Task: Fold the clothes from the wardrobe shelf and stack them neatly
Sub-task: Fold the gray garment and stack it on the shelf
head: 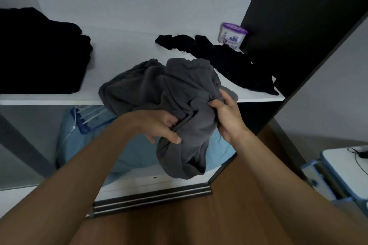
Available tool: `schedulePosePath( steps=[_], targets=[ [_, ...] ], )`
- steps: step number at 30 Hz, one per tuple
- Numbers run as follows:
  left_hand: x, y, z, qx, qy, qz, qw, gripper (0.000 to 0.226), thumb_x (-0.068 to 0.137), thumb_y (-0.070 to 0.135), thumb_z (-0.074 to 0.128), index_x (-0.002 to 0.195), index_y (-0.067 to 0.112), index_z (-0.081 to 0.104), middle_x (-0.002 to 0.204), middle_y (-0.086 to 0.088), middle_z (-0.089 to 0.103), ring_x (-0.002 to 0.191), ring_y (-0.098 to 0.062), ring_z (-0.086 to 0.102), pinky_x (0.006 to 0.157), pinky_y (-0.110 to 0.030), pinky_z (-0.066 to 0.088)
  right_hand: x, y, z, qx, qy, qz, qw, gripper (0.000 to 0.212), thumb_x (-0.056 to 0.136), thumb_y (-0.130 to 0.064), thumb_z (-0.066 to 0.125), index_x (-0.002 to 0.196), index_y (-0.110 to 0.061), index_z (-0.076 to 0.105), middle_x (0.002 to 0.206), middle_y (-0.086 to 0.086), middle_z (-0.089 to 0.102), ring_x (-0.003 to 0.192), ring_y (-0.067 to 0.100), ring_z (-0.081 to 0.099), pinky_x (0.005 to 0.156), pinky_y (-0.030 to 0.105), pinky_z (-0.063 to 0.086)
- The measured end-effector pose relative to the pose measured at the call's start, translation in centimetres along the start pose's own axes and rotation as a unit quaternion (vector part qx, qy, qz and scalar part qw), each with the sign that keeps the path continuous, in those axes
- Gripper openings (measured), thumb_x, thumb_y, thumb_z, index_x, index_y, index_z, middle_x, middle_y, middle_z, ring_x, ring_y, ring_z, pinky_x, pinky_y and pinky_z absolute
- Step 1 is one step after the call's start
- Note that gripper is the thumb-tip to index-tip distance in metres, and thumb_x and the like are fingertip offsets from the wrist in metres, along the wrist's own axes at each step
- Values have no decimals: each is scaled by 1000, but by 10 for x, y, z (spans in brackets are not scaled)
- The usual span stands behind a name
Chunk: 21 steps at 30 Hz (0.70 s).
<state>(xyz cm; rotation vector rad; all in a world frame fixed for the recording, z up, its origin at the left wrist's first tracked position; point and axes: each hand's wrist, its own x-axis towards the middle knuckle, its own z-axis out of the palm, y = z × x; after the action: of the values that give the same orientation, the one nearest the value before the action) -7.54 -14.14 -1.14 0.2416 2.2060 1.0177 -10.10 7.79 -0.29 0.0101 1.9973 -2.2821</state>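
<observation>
Grey garment was right in the thick of it, bunched up and held by both hands at the front edge of the wardrobe shelf. The left hand had its fingers curled into a fold low on the cloth, thumb laid across the fabric, a firm hold. The right hand gripped a gathered ridge a little higher, fingers tucked over the top of it, thumb behind. Between and below them the garment sagged in a loose loop, hanging off the shelf, while its far half lay crumpled on the white board. Out to the left on that same shelf sat a black folded stack, well apart from the grey piece. To the right and further back sprawled loose black clothes, unfolded, running up to a small purple-lidded tub by the dark side panel. Down in the compartment underneath lay light blue fabric, with a blue plastic hanger resting on it toward the left. Nearer the camera ran the sliding-door track, then wooden floor, and at far right a white and blue piece of furniture with a cable on top.
</observation>
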Motion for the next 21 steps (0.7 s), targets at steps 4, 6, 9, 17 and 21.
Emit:
schedulePosePath(
  steps=[4, 6, 9, 17, 21],
  targets=[
    [-14, -5, -5, 142, 84, -82, 983, 36, 86, 44, 66, 74, 11, 73, 68, -1, 76, 63, -13, 72, 63, -25, 58, -24, 5, -14, -122, -41, -32, 991, 39, 88, 3, 52, 106, -24, 74, 99, -1, 76, 94, 16, 72, 77, 26, 58],
    [-19, -6, -11, 192, 239, -76, 949, 47, 77, 57, 65, 65, 12, 70, 61, 1, 73, 54, -13, 70, 64, -29, 58, -33, 2, -21, -183, -65, -61, 979, 40, 87, 3, 52, 97, -28, 75, 94, -5, 75, 89, 12, 71, 73, 22, 55],
    [-17, -4, -5, 213, 328, -23, 920, 88, 60, 73, 74, 125, 16, 56, 128, -1, 63, 107, -20, 64, 91, -43, 51, -43, -9, -26, -203, -85, -101, 970, 42, 82, 0, 49, 81, -34, 74, 83, -9, 71, 79, 7, 66, 68, 18, 51],
    [9, 27, 95, 92, 179, 148, 968, 74, 59, 72, 64, 121, 32, 59, 120, 10, 66, 113, -11, 60, 105, -35, 47, -99, 7, -77, -173, -125, -121, 970, 46, 71, 6, 48, 81, -31, 73, 80, -13, 68, 79, 5, 62, 69, 18, 48],
    [14, 54, 142, 22, 195, 147, 969, 59, 65, 65, 64, 104, 20, 68, 107, -1, 73, 96, -4, 65, 91, -35, 52, -135, 14, -123, -154, -88, -97, 979, 40, 76, 7, 50, 88, -24, 73, 86, -6, 69, 86, 13, 63, 76, 29, 50]
  ],
)
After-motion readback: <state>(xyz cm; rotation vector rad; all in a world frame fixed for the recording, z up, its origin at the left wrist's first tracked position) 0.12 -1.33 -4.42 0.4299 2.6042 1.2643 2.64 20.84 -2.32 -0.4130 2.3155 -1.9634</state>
